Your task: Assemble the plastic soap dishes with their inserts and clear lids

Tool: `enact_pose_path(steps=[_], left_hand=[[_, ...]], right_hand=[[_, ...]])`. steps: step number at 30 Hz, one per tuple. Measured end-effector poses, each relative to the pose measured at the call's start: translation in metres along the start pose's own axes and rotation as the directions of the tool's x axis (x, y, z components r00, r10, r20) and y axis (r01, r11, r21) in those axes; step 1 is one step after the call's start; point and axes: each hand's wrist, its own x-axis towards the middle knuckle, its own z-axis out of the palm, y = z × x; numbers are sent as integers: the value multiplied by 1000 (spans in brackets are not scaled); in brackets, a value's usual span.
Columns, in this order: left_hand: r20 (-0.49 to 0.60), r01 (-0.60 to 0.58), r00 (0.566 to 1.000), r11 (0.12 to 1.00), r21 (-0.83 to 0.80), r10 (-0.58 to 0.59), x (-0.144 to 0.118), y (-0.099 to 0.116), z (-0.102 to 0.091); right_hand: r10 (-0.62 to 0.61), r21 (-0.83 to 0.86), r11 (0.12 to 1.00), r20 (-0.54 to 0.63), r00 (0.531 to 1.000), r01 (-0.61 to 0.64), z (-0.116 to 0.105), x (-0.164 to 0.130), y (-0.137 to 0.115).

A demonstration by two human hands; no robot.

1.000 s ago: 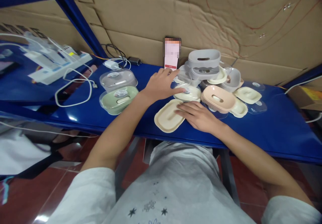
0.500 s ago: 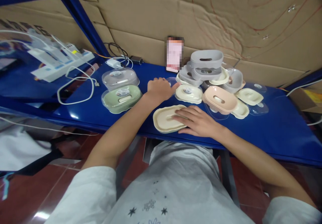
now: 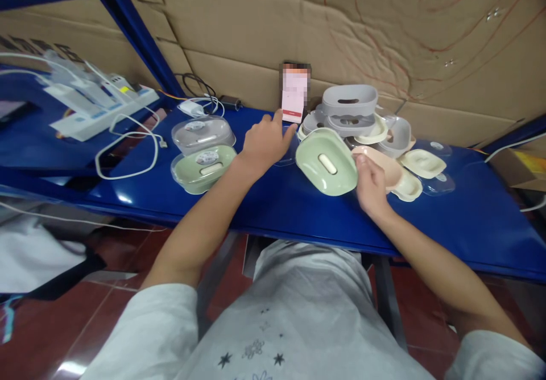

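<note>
My right hand [image 3: 371, 181] grips the edge of a green soap dish [image 3: 313, 166], pinched between thumb and fingers. The dish is tilted up above the table, and a cream piece shows through its central slot. My left hand [image 3: 265, 144] has its fingers apart and holds nothing. Its index fingertip is at the lower edge of a phone [image 3: 295, 98] propped against the cardboard; whether it touches the screen I cannot tell. Under and beside that hand lies a clear lid [image 3: 288, 151]. A peach soap dish [image 3: 390, 166] sits just behind my right hand.
Stacked grey soap dishes [image 3: 350, 101] stand at the back, with cream trays [image 3: 423, 164] to their right. At left lie a green soap dish with clear lid [image 3: 200, 169] and a grey one [image 3: 205, 132]. A power strip [image 3: 102, 112] with white cables is farther left.
My right hand has lifted the soap dish off the table's front and turned its green side into view. My left hand has moved up slightly, its index finger now at the phone.
</note>
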Motion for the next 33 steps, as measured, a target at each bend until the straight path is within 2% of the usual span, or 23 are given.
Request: enact_pose_path(steps=[4,6,8,10,12,14,16,17,19,22,25,27,29,33], left_hand=[[-10,-49,999,997,-54,48,0,0,3],[-64,-159,987,972,-174,150,1,1,7],[-157,-317,947,882,-348,279,1,4,9],[-202,-396,918,771,-499,341,-2,7,7],[-149,-364,923,687,-629,354,-5,11,2],[-14,-282,907,583,-762,420,-10,14,-3],[104,-182,836,453,-873,538,-17,17,-5],[127,-142,800,390,-910,587,-20,20,-4],[114,-94,759,282,-955,641,-28,25,1],[82,-46,729,168,-985,680,-36,33,14],[64,37,675,53,-998,735,-38,36,22],[61,88,645,5,-996,762,-37,36,23],[66,102,619,3,-995,782,-37,36,22],[49,80,563,4,-997,825,-34,36,24]], right_hand=[[141,182,976,-119,983,-118,-6,12,13],[157,209,969,-111,981,-132,-10,16,22],[151,207,970,-89,985,-130,-15,20,30],[116,190,977,-63,991,-102,-19,23,36],[77,173,983,-44,996,-68,-23,25,41],[40,141,989,-37,999,-34,-25,26,44],[13,86,996,-54,998,-9,-24,25,44],[7,54,999,-74,997,-3,-23,24,43],[23,13,1000,-143,989,-22,-20,22,38],[7,-35,999,-233,973,-16,-21,16,25],[-130,-87,989,-114,985,121,-26,14,14],[-165,-59,985,8,986,165,-30,14,14],[-140,-7,990,72,988,141,-32,15,17],[-43,85,996,77,996,36,-32,14,22]])
